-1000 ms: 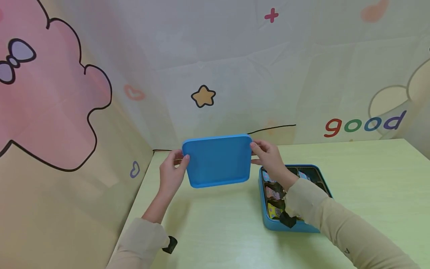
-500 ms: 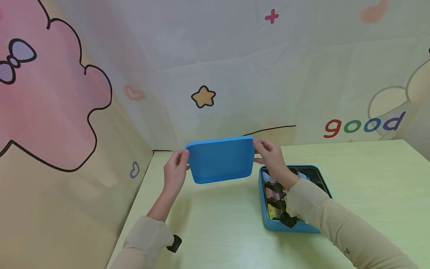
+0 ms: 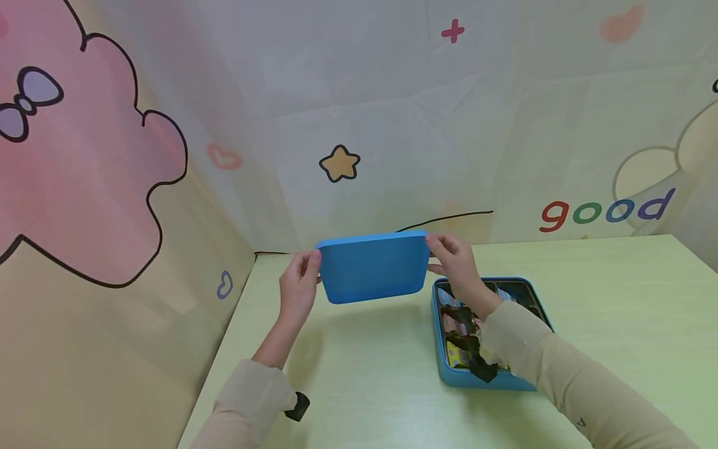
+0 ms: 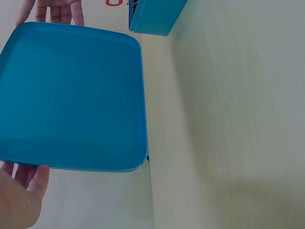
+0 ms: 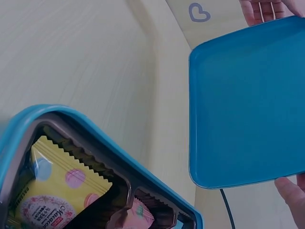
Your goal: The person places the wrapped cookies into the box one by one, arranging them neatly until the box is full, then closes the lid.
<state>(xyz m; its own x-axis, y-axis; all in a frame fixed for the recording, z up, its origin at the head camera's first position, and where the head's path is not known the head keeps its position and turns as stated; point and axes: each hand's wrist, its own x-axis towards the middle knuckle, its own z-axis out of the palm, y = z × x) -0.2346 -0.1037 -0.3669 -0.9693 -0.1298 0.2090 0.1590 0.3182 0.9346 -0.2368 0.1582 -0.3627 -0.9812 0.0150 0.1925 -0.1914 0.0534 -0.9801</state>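
A blue rectangular lid with rounded corners is held up over the table, tilted with its recessed inner side toward me. My left hand pinches its left edge, thumb on the near side. At the opposite edge my right hand grips the upper right corner between thumb and fingers. Below the right forearm stands a blue box without its cover, partly hidden by the sleeve. Its dark divided insert holds wrapped sweets, among them a yellow packet and a pink packet in the right wrist view.
The pale green table meets a printed cloth backdrop behind the lid and along the left side. A black wrist strap piece hangs by the left sleeve, and another dark piece overlaps the box's near edge.
Both hands have shifted the lid slightly right and down, and it leans flatter to my view. The left thumb has moved up toward the lid's upper left corner. The box stays put.
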